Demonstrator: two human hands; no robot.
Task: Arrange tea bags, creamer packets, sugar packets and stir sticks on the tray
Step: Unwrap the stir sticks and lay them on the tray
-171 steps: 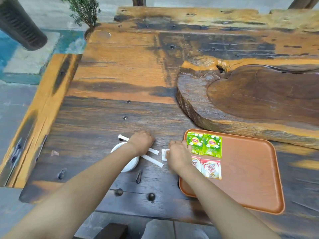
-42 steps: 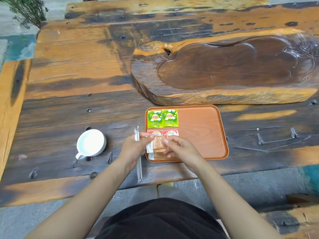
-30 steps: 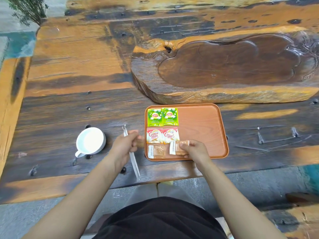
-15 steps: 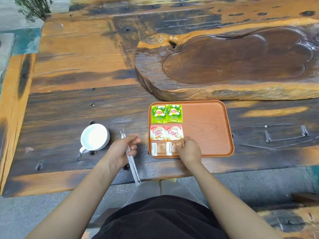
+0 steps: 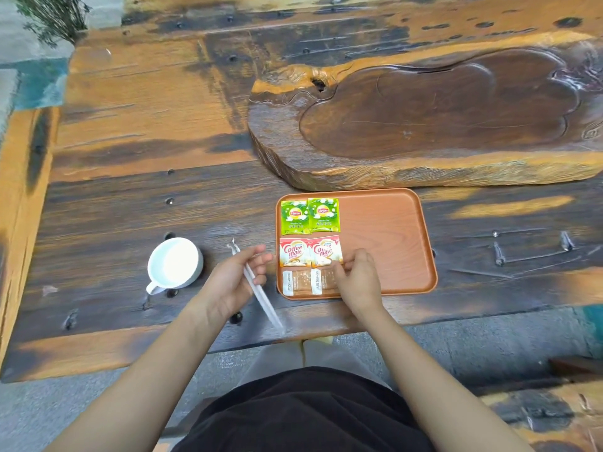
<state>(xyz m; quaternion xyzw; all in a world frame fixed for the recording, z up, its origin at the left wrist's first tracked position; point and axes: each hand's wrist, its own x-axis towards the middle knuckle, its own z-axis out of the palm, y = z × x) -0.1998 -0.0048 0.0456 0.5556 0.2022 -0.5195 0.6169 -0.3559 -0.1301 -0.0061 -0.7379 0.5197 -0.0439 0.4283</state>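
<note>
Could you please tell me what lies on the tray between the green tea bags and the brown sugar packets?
In the head view, the two creamer packets lie side by side between the tea bags and the sugar packets on the tray.

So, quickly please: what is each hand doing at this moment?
Left hand: closed on the white paper-wrapped stir sticks.
Right hand: fingers resting on the brown sugar packets in the orange tray; no grip visible.

The right hand point(image 5: 358, 279) covers the right end of the second sugar packet point(image 5: 323, 281) and a corner of the creamer packet point(image 5: 325, 251) above it. The stick wrappers' point(image 5: 261, 293) lower ends blur out near the table edge. The slab point(image 5: 424, 119) runs off the frame's right side; print on the sugar packets is too small to read.
</note>
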